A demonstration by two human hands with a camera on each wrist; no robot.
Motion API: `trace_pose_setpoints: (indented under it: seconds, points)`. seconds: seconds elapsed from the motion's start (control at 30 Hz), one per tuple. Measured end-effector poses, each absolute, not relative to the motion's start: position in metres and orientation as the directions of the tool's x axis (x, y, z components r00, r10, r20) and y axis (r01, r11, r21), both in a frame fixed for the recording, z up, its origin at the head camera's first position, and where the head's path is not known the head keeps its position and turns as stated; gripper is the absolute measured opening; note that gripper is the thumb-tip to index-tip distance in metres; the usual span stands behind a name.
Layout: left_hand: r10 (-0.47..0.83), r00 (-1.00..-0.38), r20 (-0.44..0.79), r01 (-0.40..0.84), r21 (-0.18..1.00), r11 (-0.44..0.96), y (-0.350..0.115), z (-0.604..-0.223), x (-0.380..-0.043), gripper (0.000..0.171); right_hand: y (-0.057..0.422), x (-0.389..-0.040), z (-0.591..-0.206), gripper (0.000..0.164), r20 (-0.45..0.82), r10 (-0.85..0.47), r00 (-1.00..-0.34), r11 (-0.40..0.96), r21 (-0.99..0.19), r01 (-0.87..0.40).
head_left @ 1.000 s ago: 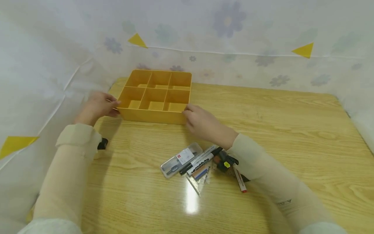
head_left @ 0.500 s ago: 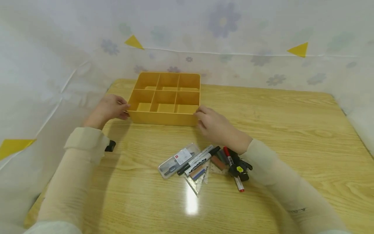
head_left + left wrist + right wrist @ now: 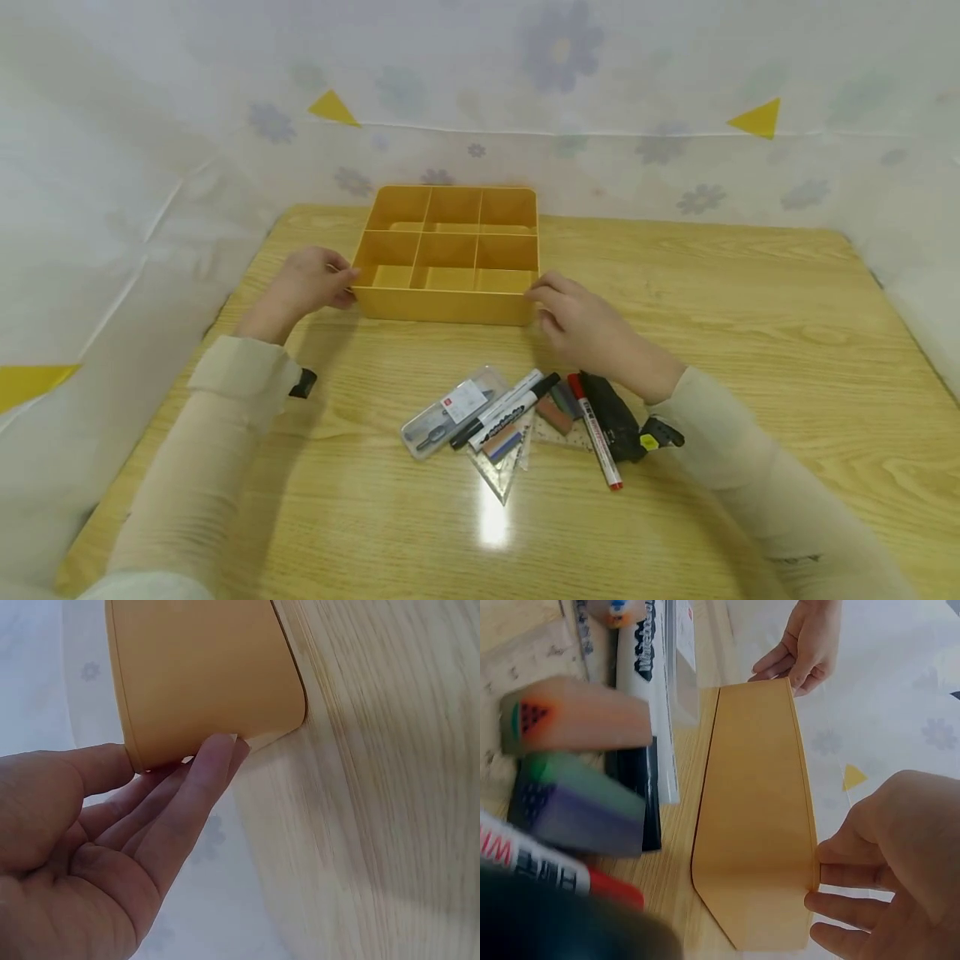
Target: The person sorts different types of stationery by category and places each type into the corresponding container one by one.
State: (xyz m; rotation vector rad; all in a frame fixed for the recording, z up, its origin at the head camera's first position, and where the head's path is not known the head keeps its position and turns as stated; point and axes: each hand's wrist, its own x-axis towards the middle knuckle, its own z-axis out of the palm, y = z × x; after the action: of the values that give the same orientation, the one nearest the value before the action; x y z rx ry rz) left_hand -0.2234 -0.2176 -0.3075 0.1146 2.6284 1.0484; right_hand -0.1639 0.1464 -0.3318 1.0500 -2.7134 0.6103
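Observation:
A yellow divided storage box with several compartments stands near the back of the table; no contents show in it. At its front left corner is my left hand. The left wrist view shows that thumb at the rim and the fingertips against the box's outer wall. My right hand holds the front right corner, thumb and fingers bent at the rim. In the right wrist view, the box's long front wall lies between both hands.
In front lie a clear compass case, black-capped markers, a red-capped marker, an orange-brown eraser, a clear set square and a black object of unclear kind. A patterned curtain hangs behind.
The box has slid to the right along the table, and both hands have moved with it. The items in front have stayed put, with more of the red-capped marker and black object now uncovered.

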Motion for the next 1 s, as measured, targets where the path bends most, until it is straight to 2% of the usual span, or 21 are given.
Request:
trace_pose_setpoints:
  seconds: [0.33,1.0]
  points:
    - [0.22,-0.945,-0.24,0.018,0.636,0.772,-0.196,-0.308,-0.222,0.03,0.171,-0.159,-0.327,0.025,0.251,-0.575,-0.779,0.69,-0.363,-0.626]
    - [0.309,-0.927,-0.213,0.1,0.652,0.751,-0.154,-0.312,-0.219,0.026,0.213,-0.15,-0.33,0.019,0.236,-0.489,-0.84,0.734,-0.408,-0.542]
